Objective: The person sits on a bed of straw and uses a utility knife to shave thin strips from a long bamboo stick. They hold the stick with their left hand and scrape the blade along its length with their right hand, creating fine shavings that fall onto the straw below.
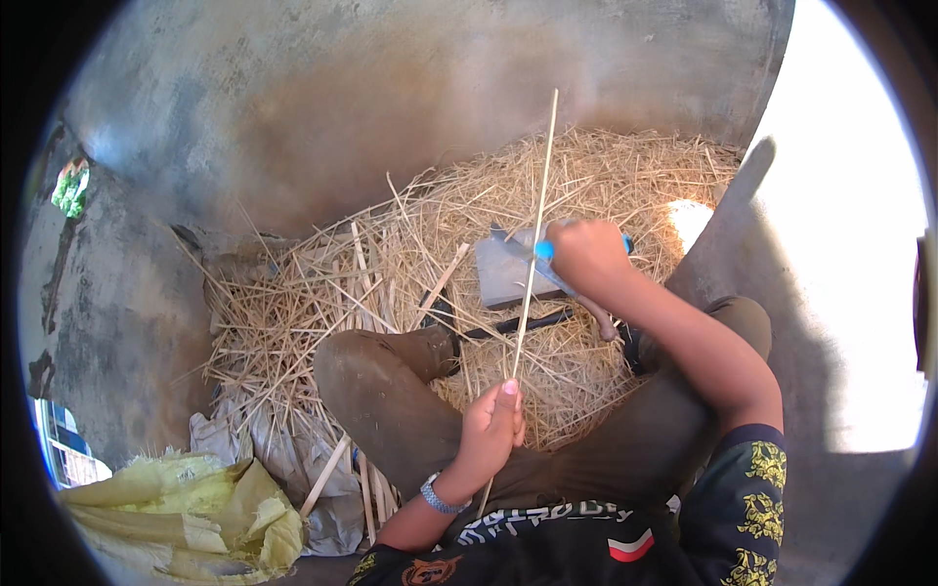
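My left hand (491, 430), with a watch at its wrist, is closed round a long thin bamboo strip (545, 176). The strip runs up and slightly right, and its lower end passes below the hand toward my lap. My right hand (589, 256) is a fist around something blue (544, 250) that shows at both sides of the fist, its left end against the strip. The fist hides its shape. Below the fist, a curved metal blade (557, 278) with a wooden handle (601, 320) lies across a grey block (498, 278).
Straw-like shavings (625, 176) heap against a concrete wall (391, 88). Split strips (357, 259) lie to the left beyond my knee. A yellow woven sack (195, 518) and grey sheeting (332, 498) are at the lower left. A dark rod (532, 322) crosses between my legs.
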Available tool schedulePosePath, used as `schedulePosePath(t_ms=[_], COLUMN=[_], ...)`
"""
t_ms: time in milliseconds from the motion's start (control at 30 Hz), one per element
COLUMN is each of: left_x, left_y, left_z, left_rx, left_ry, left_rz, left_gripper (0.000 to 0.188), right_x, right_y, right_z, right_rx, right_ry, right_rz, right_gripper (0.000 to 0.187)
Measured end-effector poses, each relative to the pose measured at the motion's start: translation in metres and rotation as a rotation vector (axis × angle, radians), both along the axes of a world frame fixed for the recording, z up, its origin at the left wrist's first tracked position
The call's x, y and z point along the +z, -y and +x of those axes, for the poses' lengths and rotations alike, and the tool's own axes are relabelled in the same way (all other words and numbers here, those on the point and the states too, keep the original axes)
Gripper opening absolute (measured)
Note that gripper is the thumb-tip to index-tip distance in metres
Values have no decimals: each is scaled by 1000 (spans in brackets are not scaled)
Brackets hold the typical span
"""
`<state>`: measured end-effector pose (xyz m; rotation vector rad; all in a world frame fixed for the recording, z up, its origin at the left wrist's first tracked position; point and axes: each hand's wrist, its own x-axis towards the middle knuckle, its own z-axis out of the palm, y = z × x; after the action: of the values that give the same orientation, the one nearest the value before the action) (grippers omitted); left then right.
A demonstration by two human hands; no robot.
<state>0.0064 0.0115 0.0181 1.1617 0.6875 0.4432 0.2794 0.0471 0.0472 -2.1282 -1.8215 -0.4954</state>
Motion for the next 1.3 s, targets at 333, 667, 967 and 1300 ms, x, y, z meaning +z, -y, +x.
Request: schedulePosePath(t_ms=[333,667,967,1300], left_x=[3,-4,-5,-11], left_y=[3,1,4,5], left_z=[3,1,3,3], left_rx=[7,40,17,-4], left_ry=[11,-39,-82,-43], left_rz=[-1,72,110,165], left_gripper=[38,38,38,37], right_x=[17,-5,8,13], right_y=[-23,9,-23,-19], right_z=[8,-25,37,3], right_rx=[-195,12,-196,-143], right_ry=[13,8,7,-89], right_rz=[22,-20,44,-76], right_gripper=[9,8,7,14])
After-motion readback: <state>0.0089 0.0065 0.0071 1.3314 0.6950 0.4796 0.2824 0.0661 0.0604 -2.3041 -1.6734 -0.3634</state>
